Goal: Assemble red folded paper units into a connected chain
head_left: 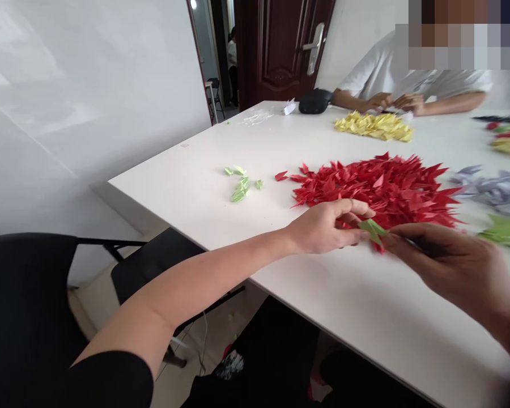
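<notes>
My right hand (446, 263) pinches a small green folded paper piece (372, 231) at the near edge of a large heap of red folded paper pieces (374, 190). My left hand (327, 226) comes in from the left, its curled fingers next to the green piece and over the heap's edge. A red piece (379, 247) shows just under the green one. Whether my left hand grips anything is hidden by its fingers. Several pale green folded pieces (239, 186) lie to the left of the heap.
All this lies on a white table (187, 187). A yellow paper heap (374, 127) sits beyond, by a co-worker's hands (393, 102). Grey and green paper (488, 190) lie at the right. A black pouch (315, 101) stands at the far edge. Black chairs (153, 266) stand left of the table.
</notes>
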{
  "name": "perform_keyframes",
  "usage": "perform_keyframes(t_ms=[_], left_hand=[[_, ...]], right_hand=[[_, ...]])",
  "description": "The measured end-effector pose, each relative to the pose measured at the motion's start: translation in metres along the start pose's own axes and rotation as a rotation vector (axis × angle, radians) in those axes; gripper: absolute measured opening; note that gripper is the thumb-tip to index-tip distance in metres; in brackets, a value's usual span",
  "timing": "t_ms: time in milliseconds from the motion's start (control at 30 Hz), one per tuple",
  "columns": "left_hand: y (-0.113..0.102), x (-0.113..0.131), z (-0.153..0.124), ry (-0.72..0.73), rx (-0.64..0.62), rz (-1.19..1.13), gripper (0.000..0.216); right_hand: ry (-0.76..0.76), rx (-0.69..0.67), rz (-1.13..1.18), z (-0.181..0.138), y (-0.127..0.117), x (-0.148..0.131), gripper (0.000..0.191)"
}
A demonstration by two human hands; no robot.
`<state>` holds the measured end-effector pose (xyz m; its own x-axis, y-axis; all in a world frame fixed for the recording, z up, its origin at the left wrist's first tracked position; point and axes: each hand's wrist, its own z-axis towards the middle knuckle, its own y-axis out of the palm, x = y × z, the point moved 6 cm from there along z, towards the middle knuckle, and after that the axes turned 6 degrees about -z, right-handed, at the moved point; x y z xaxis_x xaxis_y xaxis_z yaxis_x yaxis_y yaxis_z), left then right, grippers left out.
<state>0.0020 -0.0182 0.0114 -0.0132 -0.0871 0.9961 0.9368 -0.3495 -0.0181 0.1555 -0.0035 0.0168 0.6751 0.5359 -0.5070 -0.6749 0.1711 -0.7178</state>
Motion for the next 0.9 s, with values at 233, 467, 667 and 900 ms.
perform_keyframes(t_ms=[233,467,667,900], left_hand=[[0.002,0.0,0.032,-0.043,-0.088,-0.086,0.027],[-0.002,0.002,0.078,0.005,0.128,-0.423,0.032],[-0.008,-0.004,0.07,-0.049,0.111,-0.423,0.03],[-0.007,-0.008,0.069,-0.076,0.082,-0.39,0.03]], right_hand=[[0.055,-0.139,0.181,0.012,0.002,0.008,0.025],[0.15,0.026,0.404,0.027,-0.015,0.03,0.033],[0.107,-0.145,0.316,0.027,-0.003,0.021,0.033],[0.069,-0.188,0.28,0.028,-0.003,0.016,0.033]])
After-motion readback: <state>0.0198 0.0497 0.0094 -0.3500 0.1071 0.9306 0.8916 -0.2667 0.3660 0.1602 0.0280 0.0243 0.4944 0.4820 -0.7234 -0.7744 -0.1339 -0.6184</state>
